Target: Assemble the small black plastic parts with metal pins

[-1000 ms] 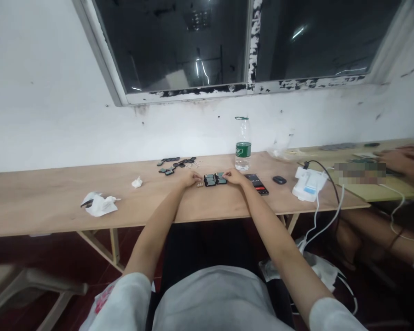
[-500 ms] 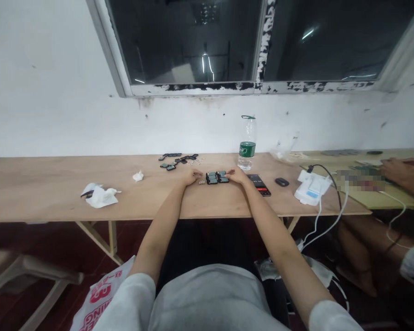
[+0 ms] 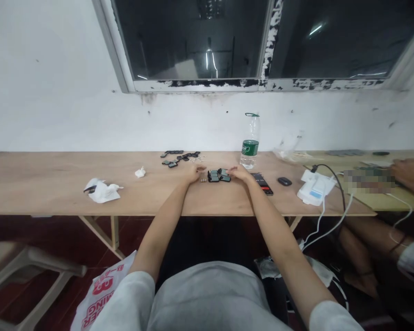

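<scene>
Several small black rectangular pieces with grey-green faces (image 3: 214, 176) lie in a tight cluster on the wooden table, between my hands. My right hand (image 3: 239, 172) is at the right side of this cluster, its fingertips gripping the edge of a tilted piece (image 3: 224, 173). To the left, my left hand (image 3: 196, 173) hovers low with fingers curled together; anything between them is too small to make out. Just beside it, tiny pale cylindrical parts (image 3: 203, 179) stand or lie in a group.
Behind lie more black pieces (image 3: 173, 163) and scattered small pale bits (image 3: 197, 159). A water bottle (image 3: 250, 149), phone (image 3: 263, 184), black mouse (image 3: 284, 181) and white box with cables (image 3: 315, 188) are rightward. Crumpled tissue (image 3: 104, 191) lies left. Another person's hand (image 3: 409, 172) is far right.
The right-hand pieces of the cluster have turned askew from their straight row under my right hand. My left hand has shifted slightly, and the whole view has moved a little.
</scene>
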### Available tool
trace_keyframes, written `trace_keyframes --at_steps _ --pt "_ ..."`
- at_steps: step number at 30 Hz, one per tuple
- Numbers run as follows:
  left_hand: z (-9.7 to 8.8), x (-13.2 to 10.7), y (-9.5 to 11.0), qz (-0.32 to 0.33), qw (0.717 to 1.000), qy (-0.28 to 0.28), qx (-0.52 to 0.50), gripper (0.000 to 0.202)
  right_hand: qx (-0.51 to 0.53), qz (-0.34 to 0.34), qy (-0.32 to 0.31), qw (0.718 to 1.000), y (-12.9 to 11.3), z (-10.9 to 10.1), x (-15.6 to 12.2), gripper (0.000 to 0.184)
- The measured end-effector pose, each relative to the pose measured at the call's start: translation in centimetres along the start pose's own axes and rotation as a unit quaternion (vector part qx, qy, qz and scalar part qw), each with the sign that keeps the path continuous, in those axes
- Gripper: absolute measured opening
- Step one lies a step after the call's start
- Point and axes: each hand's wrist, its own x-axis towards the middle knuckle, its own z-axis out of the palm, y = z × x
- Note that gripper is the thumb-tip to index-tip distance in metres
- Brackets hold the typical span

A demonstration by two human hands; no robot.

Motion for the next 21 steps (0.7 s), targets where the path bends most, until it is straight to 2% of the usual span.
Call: trace_keyframes --at_steps 2,5,8,14,18,21 --pt "0.8 0.0 1.2 0.037 0.999 0.023 -0.025 0.025 0.060 0.002 0.014 0.998 -0.7 0.2 -0.3 0.021" --pt "2.1 0.0 3.2 0.094 0.994 0.021 -0.046 0.022 0.137 -0.005 0.030 0.990 -1.8 1.1 -0.9 0.026" --pt "2.8 -0.1 4.4 0.129 0.990 0.014 -0.051 0.019 0.161 -0.017 0.027 0.986 -2.6 2.3 -1.3 0.022" --pt "2.6 -0.4 4.2 0.132 0.990 0.014 -0.039 0.020 0.151 -0.036 0.024 0.987 -2.9 3.6 -1.6 0.010" --pt "2.6 0.0 3.8 0.145 0.988 0.014 -0.049 0.021 0.154 -0.039 0.037 0.987 -2.6 3.7 -1.5 0.015" --pt "2.7 0.2 3.8 0.152 0.986 0.016 -0.061 0.020 0.150 -0.046 0.019 0.987 -2.5 3.7 -1.4 0.018"
